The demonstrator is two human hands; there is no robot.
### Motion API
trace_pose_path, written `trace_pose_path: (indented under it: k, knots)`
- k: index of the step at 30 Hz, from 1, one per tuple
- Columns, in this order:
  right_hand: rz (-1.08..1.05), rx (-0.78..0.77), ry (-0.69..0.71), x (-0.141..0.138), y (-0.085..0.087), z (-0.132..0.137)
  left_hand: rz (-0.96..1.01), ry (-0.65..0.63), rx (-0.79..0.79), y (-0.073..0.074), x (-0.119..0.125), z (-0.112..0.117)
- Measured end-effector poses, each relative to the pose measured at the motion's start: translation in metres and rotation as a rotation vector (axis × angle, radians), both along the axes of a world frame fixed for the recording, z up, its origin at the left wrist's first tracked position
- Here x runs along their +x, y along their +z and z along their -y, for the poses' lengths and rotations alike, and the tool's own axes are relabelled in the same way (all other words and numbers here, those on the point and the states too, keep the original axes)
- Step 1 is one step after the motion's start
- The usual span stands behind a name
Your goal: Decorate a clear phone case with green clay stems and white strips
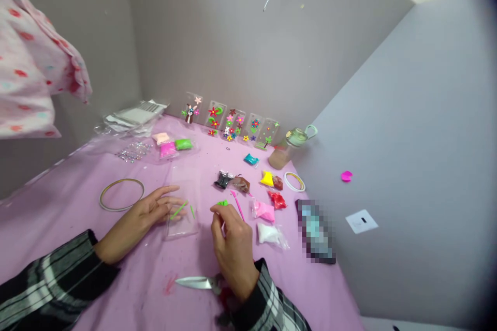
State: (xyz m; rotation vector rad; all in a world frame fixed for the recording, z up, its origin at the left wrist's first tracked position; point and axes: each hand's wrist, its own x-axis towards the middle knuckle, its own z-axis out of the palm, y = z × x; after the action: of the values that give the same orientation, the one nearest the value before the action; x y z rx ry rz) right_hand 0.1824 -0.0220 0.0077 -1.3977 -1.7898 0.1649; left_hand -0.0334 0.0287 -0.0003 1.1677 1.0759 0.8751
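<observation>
A clear phone case [182, 201] lies flat on the pink table [77, 207] with thin green clay strips [179, 210] on it. My left hand [140, 217] rests beside the case, fingers stretched out, fingertips touching its left edge near the strips. My right hand [233, 243] is closed in a pinch on a small green clay piece [222, 202], just right of the case. A pink modelling tool [237, 205] lies right by its fingers.
Scissors [198, 283] lie under my right wrist. Small bags of coloured clay [267, 212] are scattered to the right, more [173, 147] at the back left. Decorated cases [233, 125] lean on the wall by a bottle [287, 147]. A tape ring [121, 194] lies at the left.
</observation>
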Motion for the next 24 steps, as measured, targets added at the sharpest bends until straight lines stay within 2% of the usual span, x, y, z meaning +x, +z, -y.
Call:
trace_pose_path:
  k: [5,12,18,24]
  knots:
    - [-0.017,0.037,-0.009,0.003,0.008,0.003,-0.161,-0.037,0.154,-0.003,-0.001,-0.003]
    - [-0.097,0.159,-0.087,0.017,0.022,0.002,-0.450,0.035,0.450,-0.009,-0.013,-0.013]
    - [-0.071,0.101,-0.063,0.013,0.010,0.001,-0.569,0.115,0.593,-0.005,-0.030,-0.018]
    - [-0.134,0.045,-0.117,0.011,0.004,-0.001,-0.660,0.214,0.667,0.003,-0.057,-0.023]
